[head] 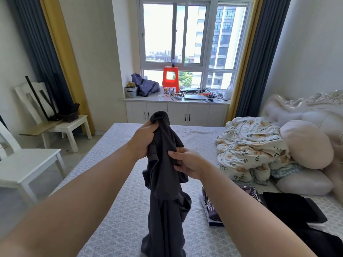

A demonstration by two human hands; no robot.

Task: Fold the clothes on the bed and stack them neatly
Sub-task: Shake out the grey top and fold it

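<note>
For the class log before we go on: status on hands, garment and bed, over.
Left hand grips dark grey garment near its top; right hand pinches it lower. Garment hangs bunched, unfolded, above bed. Folded black clothes and patterned piece lie right. Bed ahead unobstructed.

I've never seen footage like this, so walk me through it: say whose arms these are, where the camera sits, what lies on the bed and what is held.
There is no machine here. One camera worn on a person's head looks forward and down, so the arms are the person's own. The left hand grips the top of a dark grey garment, held up and hanging toward the bed; the right hand pinches it lower down. On the bed lie a patterned garment, dark folded clothes, a floral quilt and pillows.
</note>
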